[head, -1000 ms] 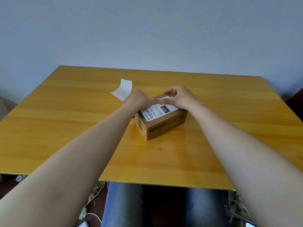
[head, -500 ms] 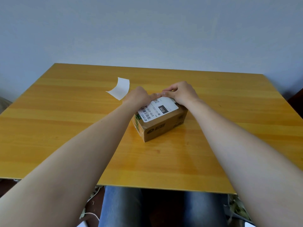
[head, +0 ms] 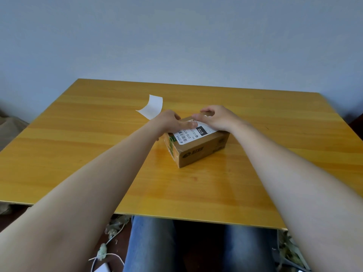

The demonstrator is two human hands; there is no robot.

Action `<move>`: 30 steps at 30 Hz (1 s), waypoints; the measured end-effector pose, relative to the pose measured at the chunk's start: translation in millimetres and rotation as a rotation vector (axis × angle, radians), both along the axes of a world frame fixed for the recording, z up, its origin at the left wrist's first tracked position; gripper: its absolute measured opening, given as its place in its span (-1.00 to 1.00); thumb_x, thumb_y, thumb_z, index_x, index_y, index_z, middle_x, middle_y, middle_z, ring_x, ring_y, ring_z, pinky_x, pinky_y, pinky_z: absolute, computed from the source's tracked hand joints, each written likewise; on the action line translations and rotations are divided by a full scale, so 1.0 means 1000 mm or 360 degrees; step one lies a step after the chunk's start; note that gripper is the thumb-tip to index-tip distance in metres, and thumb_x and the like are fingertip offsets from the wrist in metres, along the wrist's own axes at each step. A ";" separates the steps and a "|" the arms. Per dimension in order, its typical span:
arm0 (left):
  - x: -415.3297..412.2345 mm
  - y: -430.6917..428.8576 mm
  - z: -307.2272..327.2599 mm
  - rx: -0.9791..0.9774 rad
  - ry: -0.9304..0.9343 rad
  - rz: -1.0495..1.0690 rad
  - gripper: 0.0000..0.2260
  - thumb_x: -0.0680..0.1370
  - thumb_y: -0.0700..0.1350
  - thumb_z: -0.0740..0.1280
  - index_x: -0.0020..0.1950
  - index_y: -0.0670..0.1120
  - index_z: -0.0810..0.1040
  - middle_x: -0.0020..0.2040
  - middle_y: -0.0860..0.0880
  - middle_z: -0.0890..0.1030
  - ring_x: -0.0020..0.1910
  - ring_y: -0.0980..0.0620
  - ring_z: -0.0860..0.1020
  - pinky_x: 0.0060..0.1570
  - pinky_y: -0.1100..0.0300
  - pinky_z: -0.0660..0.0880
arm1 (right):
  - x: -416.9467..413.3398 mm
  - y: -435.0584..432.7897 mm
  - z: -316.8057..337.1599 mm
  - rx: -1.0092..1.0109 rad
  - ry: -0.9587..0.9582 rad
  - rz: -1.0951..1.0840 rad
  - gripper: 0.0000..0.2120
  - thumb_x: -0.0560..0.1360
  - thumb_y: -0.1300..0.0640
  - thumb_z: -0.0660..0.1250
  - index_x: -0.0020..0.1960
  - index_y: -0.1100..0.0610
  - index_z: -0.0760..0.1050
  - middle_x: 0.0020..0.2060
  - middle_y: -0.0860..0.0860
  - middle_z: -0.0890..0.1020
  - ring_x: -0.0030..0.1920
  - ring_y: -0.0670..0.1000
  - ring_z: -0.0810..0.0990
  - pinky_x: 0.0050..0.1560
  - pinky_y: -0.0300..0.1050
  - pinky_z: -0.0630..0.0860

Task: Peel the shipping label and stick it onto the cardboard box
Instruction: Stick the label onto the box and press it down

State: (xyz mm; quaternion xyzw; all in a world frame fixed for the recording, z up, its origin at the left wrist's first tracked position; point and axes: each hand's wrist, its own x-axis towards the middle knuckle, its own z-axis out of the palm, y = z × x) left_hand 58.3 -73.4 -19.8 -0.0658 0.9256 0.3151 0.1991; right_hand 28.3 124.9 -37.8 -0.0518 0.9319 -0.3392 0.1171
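A small brown cardboard box (head: 198, 152) stands at an angle near the middle of the wooden table (head: 98, 154). A white shipping label (head: 193, 133) with a barcode and a black "070" patch lies flat on the box's top. My left hand (head: 170, 121) rests on the label's left end, with its thumb pressing down on the paper. My right hand (head: 218, 117) lies over the label's far right part with fingers spread and lightly bent toward the box's far edge. Both hands cover the far half of the label.
A curled white backing paper (head: 152, 107) lies on the table just behind my left hand. The table's near edge runs above my lap. Cables and small clutter lie on the floor below the left and right table corners.
My right hand has shifted right and opened out over the label's far end. My left thumb has slid further onto the label. The box stays in place.
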 end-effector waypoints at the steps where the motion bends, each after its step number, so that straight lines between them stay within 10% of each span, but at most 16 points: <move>1: 0.003 -0.003 -0.001 -0.0005 -0.0024 0.0004 -0.12 0.40 0.42 0.47 0.58 -0.01 0.37 0.41 -0.10 0.54 0.29 -0.19 0.53 0.02 -0.16 0.63 | 0.003 0.001 -0.002 0.0011 0.0015 0.0035 -0.13 0.40 -0.49 0.40 0.56 -0.03 0.43 0.52 -0.08 0.47 0.51 0.02 0.44 0.33 -0.03 0.41; 8: 0.009 -0.005 -0.006 0.0167 -0.0017 0.0053 -0.36 0.42 0.27 0.55 0.35 -0.10 0.59 0.04 -0.07 0.68 0.05 -0.11 0.66 -0.06 -0.13 0.71 | 0.010 0.001 0.002 0.0155 -0.0084 0.0176 0.12 0.30 -0.43 0.55 0.68 -0.02 0.18 0.61 -0.02 0.34 0.55 0.05 0.37 0.43 -0.02 0.37; 30: -0.003 -0.001 -0.018 0.0109 0.0198 0.0141 -0.54 0.51 0.31 0.44 -0.12 -0.11 0.73 -0.24 -0.09 0.74 -0.23 -0.15 0.75 -0.24 -0.09 0.72 | -0.001 0.000 0.005 0.0133 -0.0088 -0.0180 -0.43 0.36 -0.41 0.52 -0.04 0.10 0.60 -0.13 -0.02 0.72 -0.12 0.00 0.65 -0.06 -0.06 0.54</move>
